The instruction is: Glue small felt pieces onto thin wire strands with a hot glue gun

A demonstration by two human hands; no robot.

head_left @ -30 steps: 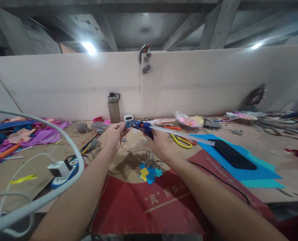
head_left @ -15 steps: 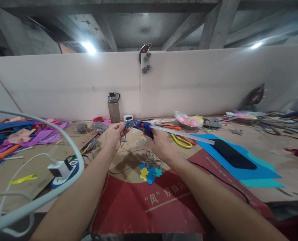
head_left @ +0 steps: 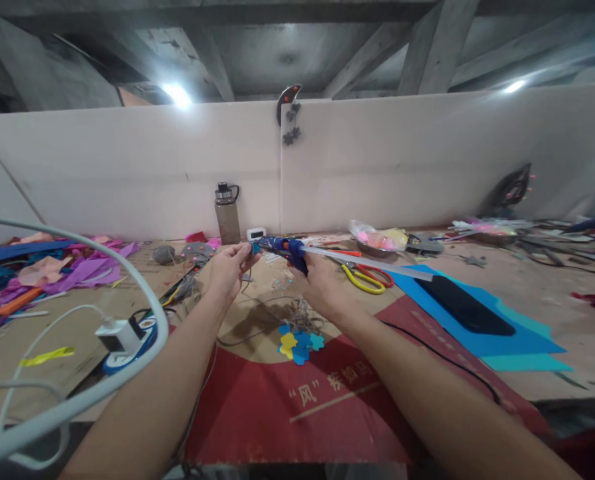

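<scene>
My right hand (head_left: 318, 283) is closed around a blue glue gun (head_left: 290, 248), with a long translucent glue stick (head_left: 367, 262) sticking out of its back. The gun's nozzle points left, close to a small blue piece (head_left: 255, 248) pinched in the fingertips of my left hand (head_left: 231, 267). Whether nozzle and piece touch, I cannot tell. A thin cord hangs below my left hand. Under both hands lies a tangle of grey-brown twine (head_left: 297, 315), and nearer to me is a small pile of blue, yellow and turquoise flower cut-outs (head_left: 301, 345).
Yellow- and red-handled scissors (head_left: 365, 279) lie right of my right hand. Farther right, a black phone (head_left: 465, 305) rests on blue sheets (head_left: 522, 340). A bottle (head_left: 227, 217) stands at the back. At left are a power strip with a white charger (head_left: 120, 337), a thick white cable and felt scraps (head_left: 85, 270).
The glue gun has shifted slightly right, and its nozzle sits a little away from the blue piece, which shows more clearly. My left hand has barely moved.
</scene>
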